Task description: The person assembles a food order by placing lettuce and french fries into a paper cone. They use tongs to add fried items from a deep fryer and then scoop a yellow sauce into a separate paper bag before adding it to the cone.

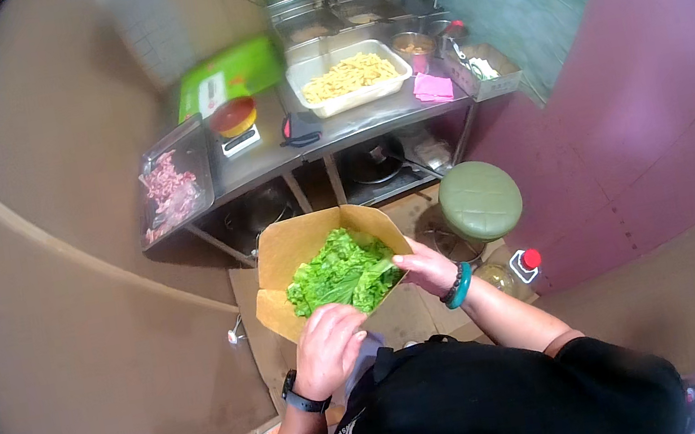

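Observation:
In front of me an open brown cardboard box [288, 243], its flaps raised, holds a loose heap of green lettuce leaves [333, 272]. My right hand [427, 268] grips the box by its right side, the thumb over the edge next to the leaves. At the near rim, my left hand [330, 353] is closed with curled fingers over the box's edge, beside the lettuce; the fingertips are partly hidden. The box is held up above the floor, tilted so its inside faces me.
A steel counter [270, 156] beyond the box bears a white tub [330, 109] of pale yellow pieces, a tray [195, 141] of raw meat, a scale [240, 141] under a bowl, and fryers [308, 28]. A green stool [479, 201] and a red-capped jug [529, 261] stand right.

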`<state>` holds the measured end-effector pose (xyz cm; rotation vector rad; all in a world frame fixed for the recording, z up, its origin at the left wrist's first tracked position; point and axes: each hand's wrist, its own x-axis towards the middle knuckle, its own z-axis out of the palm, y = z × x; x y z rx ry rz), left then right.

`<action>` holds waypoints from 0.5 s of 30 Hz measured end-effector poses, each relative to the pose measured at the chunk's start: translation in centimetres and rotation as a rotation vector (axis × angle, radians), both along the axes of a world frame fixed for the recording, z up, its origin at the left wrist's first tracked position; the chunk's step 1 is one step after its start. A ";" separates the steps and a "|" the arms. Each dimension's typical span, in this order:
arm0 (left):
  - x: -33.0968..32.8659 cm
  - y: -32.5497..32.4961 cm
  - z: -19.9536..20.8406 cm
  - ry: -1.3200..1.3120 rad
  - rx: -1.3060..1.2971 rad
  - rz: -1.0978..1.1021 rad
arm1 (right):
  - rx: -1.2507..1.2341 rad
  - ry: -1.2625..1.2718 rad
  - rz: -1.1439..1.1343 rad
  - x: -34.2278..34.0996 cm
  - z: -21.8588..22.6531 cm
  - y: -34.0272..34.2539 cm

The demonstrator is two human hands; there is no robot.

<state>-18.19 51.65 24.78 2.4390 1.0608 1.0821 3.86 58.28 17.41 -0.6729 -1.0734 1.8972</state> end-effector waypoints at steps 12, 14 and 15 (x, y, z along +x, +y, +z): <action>-3.5 22.9 -11.9 -0.496 -0.794 -0.066 | 0.216 -0.390 -0.281 4.6 -3.0 11.2; -4.5 27.2 -14.4 -0.496 -0.924 -0.124 | 0.239 -0.423 -0.262 4.4 -1.8 14.3; -4.8 29.0 -15.1 -0.492 -0.936 -0.192 | 0.229 -0.394 -0.251 4.2 -1.7 15.7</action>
